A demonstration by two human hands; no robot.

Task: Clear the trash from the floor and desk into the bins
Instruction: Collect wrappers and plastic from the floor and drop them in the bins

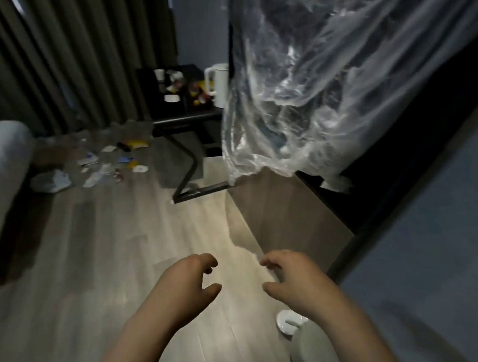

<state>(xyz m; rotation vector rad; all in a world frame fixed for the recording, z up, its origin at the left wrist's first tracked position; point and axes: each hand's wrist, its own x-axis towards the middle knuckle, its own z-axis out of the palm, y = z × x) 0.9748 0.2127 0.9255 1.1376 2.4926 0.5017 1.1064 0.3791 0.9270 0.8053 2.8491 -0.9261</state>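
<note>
The floor (98, 257) held scattered trash (107, 165) at middle left, more on the tabletop (156, 107) above centre. Our left hand (188, 283) and right hand (290, 275) hung empty, fingers (207, 261) loosely curled; dim light could hide small scraps.

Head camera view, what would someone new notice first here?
A big crumpled clear plastic sheet fills the upper right. Trash lies scattered on the floor at left beside the dark desk. The left hand and right hand reach forward empty at the bottom.
</note>
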